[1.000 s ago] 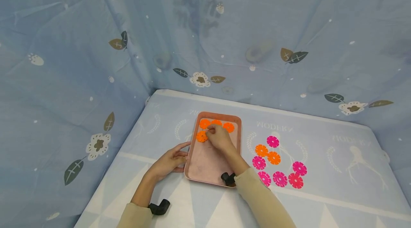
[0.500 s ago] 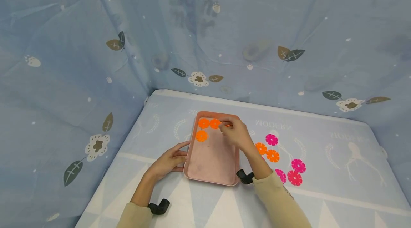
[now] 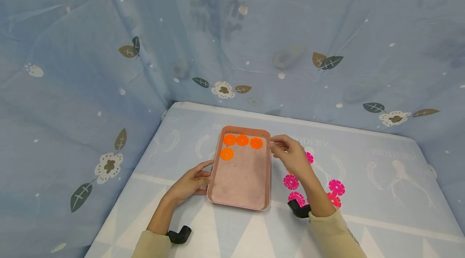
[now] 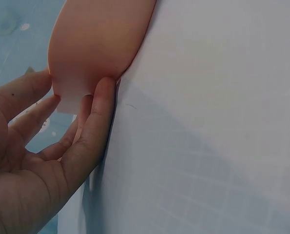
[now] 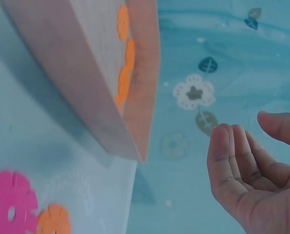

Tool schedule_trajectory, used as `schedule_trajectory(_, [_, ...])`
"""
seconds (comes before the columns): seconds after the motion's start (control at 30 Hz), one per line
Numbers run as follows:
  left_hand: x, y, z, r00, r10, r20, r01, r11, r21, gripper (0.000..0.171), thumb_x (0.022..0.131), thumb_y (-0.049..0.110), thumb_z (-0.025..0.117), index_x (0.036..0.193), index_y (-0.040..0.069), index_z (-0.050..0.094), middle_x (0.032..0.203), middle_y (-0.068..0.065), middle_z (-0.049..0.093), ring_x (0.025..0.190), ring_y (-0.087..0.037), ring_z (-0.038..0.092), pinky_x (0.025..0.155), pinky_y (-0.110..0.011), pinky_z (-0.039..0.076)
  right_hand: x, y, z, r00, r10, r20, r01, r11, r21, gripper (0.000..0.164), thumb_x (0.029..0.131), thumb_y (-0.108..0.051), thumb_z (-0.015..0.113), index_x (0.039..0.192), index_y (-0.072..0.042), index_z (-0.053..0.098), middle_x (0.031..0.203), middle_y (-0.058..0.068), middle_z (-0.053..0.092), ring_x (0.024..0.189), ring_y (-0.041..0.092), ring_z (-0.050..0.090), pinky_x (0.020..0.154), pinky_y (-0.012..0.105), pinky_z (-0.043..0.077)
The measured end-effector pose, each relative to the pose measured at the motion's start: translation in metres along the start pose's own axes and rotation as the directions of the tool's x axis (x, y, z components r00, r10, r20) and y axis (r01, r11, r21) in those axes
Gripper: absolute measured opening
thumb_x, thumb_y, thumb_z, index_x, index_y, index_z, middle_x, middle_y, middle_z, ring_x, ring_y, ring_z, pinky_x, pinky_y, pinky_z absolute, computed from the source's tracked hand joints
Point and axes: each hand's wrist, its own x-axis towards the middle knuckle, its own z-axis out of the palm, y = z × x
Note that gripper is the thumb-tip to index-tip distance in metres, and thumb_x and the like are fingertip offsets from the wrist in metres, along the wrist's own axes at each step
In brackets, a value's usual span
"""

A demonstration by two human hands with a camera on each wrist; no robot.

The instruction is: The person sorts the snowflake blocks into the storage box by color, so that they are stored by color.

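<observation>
A pink rectangular tray [image 3: 236,187] holds several orange notched plastic discs [image 3: 242,140], three in a row along its far end and one below the leftmost. My left hand [image 3: 189,182] rests against the tray's left side; in the left wrist view its fingertips [image 4: 105,87] touch the outer wall. Just off the tray's far right side is my right hand [image 3: 292,156], its fingers loosely bent and parted from the thumb, holding nothing. Magenta discs [image 3: 291,182] lie on the table right of the tray, partly hidden by the right hand and forearm.
A red-pink disc [image 3: 334,200] and a magenta one [image 3: 336,187] lie farther right. The table [image 3: 385,177] wears a patterned cloth, and a blue flowered curtain [image 3: 276,40] rises behind and at the left. In the right wrist view an orange disc [image 5: 54,220] lies outside the tray.
My right hand set an orange disc at the right end of the far row, let go and moved right, out of the tray. The left hand stays at the tray's side.
</observation>
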Motion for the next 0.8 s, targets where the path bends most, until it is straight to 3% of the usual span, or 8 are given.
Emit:
schedule_trajectory(0.53, [-0.001, -0.001, -0.001, 1.000, 0.012, 0.000, -0.012, 1.000, 0.004, 0.060, 0.102, 0.016, 0.061, 0.156, 0.021, 0.036, 0.135, -0.024, 0.051, 0.113, -0.035, 0.061, 0.086, -0.044, 0.056, -0.031, 0.026, -0.038, 0.995, 0.082, -0.063, -0.089, 0.989, -0.119, 0.038, 0.100, -0.036, 0.064, 0.124, -0.008, 0.065, 0.109, 0.008, 0.067, 0.100, 0.026, 0.064, 0.082, 0.026, 0.054])
schedule_trajectory(0.8, [0.000, -0.002, -0.001, 1.000, 0.009, 0.006, -0.009, 1.000, -0.005, 0.060, 0.102, 0.016, 0.061, 0.156, 0.020, 0.036, 0.134, -0.024, 0.051, 0.112, -0.035, 0.061, 0.086, -0.045, 0.056, -0.051, 0.045, -0.054, 0.990, 0.105, -0.090, -0.117, 0.983, -0.143, 0.037, 0.100, -0.033, 0.064, 0.126, -0.006, 0.064, 0.112, 0.011, 0.066, 0.102, 0.028, 0.060, 0.078, 0.025, 0.055])
